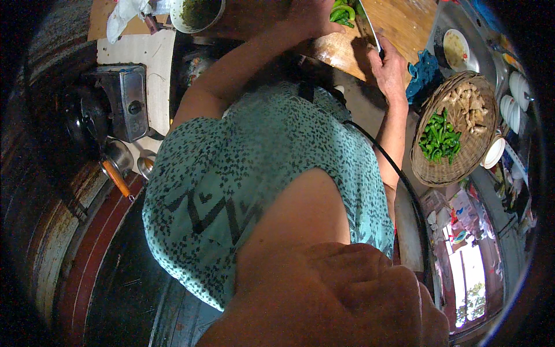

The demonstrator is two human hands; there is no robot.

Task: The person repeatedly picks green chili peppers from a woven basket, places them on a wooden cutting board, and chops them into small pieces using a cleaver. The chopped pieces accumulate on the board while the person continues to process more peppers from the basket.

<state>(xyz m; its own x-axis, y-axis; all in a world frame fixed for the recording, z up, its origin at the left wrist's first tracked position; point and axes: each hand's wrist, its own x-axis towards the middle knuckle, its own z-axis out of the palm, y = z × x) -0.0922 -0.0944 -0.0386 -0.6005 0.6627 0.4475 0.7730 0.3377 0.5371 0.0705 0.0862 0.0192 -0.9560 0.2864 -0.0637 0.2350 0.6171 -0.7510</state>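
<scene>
My right hand (389,69) grips the handle of a kitchen knife (368,27), whose broad blade runs up to the picture's top edge. Left of the blade, green peppers (343,14) lie on a wooden cutting board (396,17). My left hand (313,18) steadies these peppers, its thumb along their near side; the fingers are dark and partly cut off by the top edge. A blue cloth (422,74) lies just right of my right wrist.
To the right, a wicker basket (451,173) holds green peppers (440,136) and pale ginger-like pieces (468,104). Behind it, a bowl (456,50) with food residue sits in a metal sink (438,43). A gas stove (132,102), pan (84,117) and white bowl (197,28) with green contents stand left.
</scene>
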